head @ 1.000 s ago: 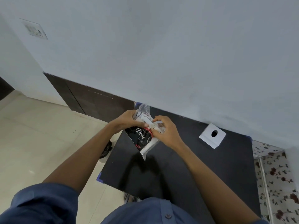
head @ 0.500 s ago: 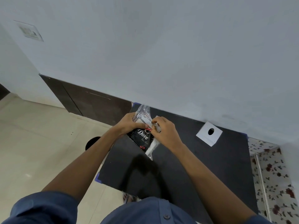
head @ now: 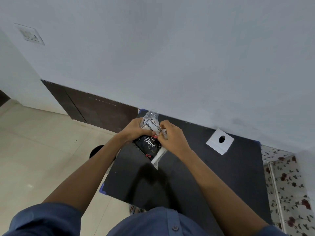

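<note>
A clear plastic packet (head: pixel 150 145) with a black "Dove" printed pack and a white label inside hangs above the far left part of the black table (head: pixel 196 167). My left hand (head: pixel 136 129) grips the packet's upper left side, thumb pressed across its front. My right hand (head: pixel 172 137) pinches the packet's upper right edge with curled fingers. Both hands meet at the packet's middle, close together. The packet's lower tip hangs free below my right hand.
A white square card with a black hole (head: pixel 219 141) lies on the table near the wall. The wall (head: pixel 170 57) runs along the table's far edge. A floral-patterned surface (head: pixel 289 184) stands right of the table. Tiled floor (head: pixel 42 150) lies to the left.
Both hands have shifted slightly on the packet; my right hand's fingers have curled tighter at its upper right edge. The packet stays at the same place above the table.
</note>
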